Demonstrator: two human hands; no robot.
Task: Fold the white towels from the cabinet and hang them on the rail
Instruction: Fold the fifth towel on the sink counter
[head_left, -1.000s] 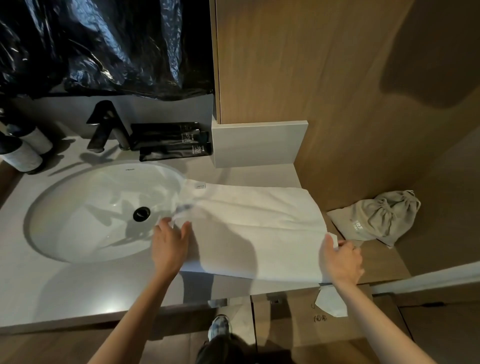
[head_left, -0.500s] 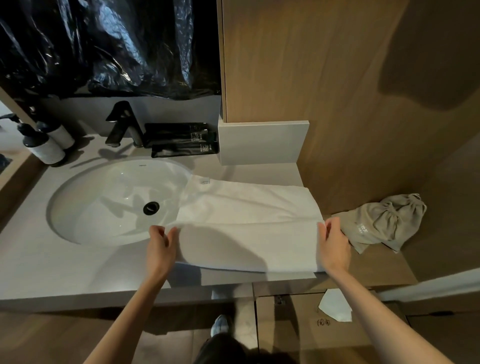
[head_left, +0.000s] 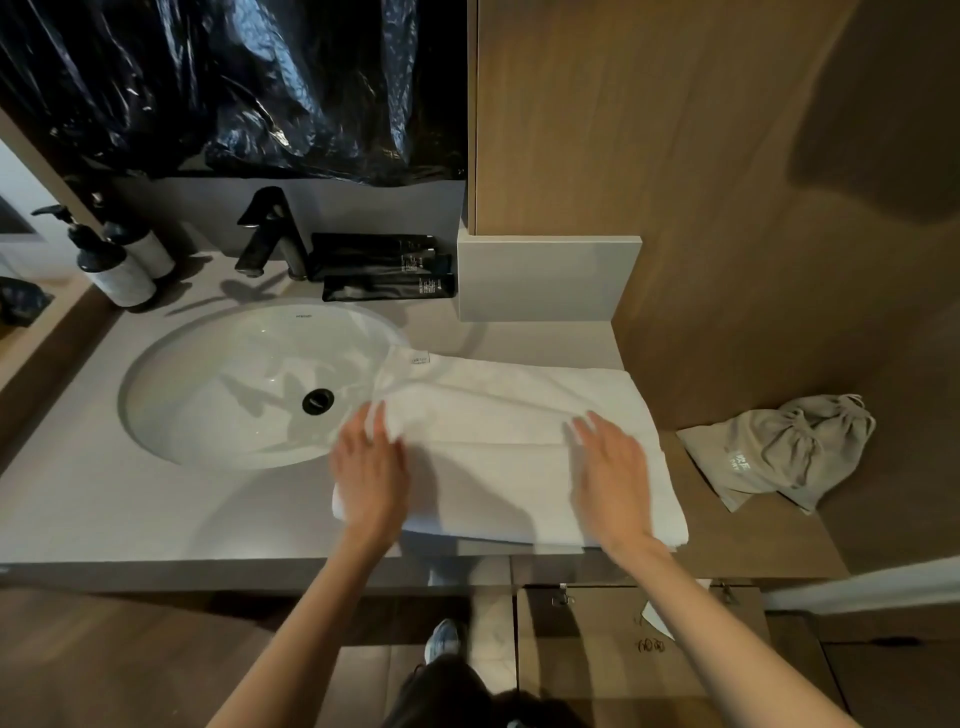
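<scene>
Bottles, two dark pump dispensers with pale labels, stand at the far left of the grey table. Right of them I see a black faucet over a white oval sink with a dark drain. Crumpled black plastic sheeting covers the wall above. Black tubes lie flat just right of the faucet.

Next comes the white towel, lying on the table right of the sink. It is folded lengthwise into a long band of several layers. Its left end overlaps the sink's rim, and a small label shows at its far left corner. A straight fold edge runs across its middle, soft creases cross the far half, and its near edge reaches the table's front edge.

My left hand lies palm down on the towel's left end, fingers straight and close together, gripping nothing. My right hand rests flat on the right half, fingers straight and slightly spread, tips at the fold edge, also gripping nothing.

At far right, a grey drawstring bag lies on a wooden ledge, apart from the towel.
</scene>
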